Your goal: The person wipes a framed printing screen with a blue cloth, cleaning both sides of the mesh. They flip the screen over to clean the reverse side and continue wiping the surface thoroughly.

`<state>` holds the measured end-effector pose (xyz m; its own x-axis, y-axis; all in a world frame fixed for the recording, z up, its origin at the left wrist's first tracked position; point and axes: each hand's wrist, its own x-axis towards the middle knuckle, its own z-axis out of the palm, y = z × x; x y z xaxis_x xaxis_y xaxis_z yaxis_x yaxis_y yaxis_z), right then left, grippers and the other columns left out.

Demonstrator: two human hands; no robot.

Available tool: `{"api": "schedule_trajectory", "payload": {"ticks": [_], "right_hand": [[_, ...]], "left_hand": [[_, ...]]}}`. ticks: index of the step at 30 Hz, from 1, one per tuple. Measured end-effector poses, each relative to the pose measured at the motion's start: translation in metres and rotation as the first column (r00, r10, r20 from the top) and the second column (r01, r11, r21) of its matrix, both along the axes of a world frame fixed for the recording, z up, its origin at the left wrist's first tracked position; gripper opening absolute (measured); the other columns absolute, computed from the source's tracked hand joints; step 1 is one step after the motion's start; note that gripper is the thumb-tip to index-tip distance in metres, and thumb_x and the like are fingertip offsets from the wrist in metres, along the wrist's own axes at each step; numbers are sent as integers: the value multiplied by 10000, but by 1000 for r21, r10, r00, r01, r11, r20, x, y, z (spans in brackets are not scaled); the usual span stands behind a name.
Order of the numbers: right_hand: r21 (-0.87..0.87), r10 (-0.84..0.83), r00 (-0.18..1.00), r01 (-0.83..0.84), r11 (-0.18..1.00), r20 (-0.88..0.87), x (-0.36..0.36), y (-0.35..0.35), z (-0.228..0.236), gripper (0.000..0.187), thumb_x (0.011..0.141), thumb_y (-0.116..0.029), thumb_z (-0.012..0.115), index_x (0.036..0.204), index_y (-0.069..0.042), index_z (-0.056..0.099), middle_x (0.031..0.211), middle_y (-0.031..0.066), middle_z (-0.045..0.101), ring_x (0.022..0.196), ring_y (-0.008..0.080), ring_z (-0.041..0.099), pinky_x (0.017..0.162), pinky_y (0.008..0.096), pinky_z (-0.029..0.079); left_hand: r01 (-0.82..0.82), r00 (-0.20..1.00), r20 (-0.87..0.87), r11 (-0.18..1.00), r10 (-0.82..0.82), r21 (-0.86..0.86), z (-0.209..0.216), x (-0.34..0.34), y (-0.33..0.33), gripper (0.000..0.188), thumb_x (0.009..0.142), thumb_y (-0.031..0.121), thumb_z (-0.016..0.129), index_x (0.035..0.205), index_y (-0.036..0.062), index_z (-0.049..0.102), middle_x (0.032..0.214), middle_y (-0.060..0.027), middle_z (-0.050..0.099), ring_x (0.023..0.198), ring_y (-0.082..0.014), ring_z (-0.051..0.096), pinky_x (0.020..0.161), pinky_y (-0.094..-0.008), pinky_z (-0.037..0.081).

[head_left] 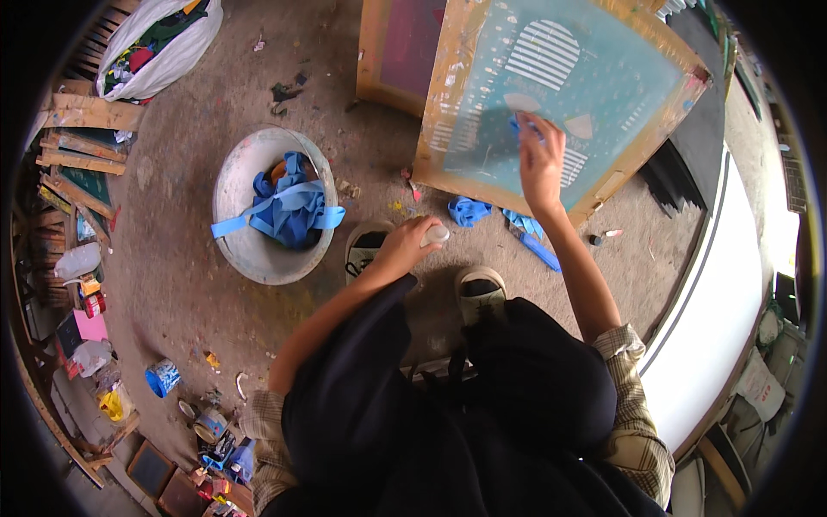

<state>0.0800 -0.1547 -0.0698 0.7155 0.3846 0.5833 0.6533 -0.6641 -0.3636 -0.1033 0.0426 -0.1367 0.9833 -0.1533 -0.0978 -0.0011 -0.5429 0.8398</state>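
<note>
My right hand (543, 168) is closed round a bit of blue cloth (515, 123) at the lower middle of a silk-screen frame (482, 65). The frame has a wooden border and teal mesh with pale striped shapes, and stands tilted on the floor. Low in front of my knee, my left hand (405, 252) grips a small container with a rounded whitish end (436, 233); the fingers hide most of it. Below the frame lie a crumpled blue cloth (469, 212) and a long blue piece (540, 252).
A white basin (226, 194) to the left holds blue fabric strips (295, 207). Behind the near frame leans a second, purple-meshed screen (398, 52). A white sack (177, 52), wooden slats and a blue-white tin (162, 377) line the left. A white panel (706, 319) lies at right.
</note>
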Motion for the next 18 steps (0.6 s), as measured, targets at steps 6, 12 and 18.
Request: {"api": "schedule_trajectory", "payload": {"ticks": [6,12,18], "right_hand": [[-596,133,971,11,803,197,7,-14,-36,618,851,-306,594,1388,-79,389,1486,26,299,1361,208,288,1097,437,269],[-651,242,970,-167,740,26,11,-25,-37,692,858,-376,568,1432,-92,304,1506,19,265,1400,179,214,1134,411,192],[-817,603,775,-217,535,190,46,-28,-16,671,867,-329,546,1441,-99,287,1507,28,271,1394,159,230,1149,386,176]], "left_hand": [[-26,998,-51,1000,25,-11,0,-2,4,361,799,216,692,1074,52,524,1005,-131,614,887,-323,608,752,-390,482],[-31,999,-39,999,30,-30,-5,-1,5,365,787,184,703,1078,47,531,1001,-133,617,882,-302,618,756,-374,489],[50,999,-3,998,-50,-44,-12,-4,8,406,759,158,726,1103,49,540,1021,-132,610,919,-291,610,790,-360,492]]}}
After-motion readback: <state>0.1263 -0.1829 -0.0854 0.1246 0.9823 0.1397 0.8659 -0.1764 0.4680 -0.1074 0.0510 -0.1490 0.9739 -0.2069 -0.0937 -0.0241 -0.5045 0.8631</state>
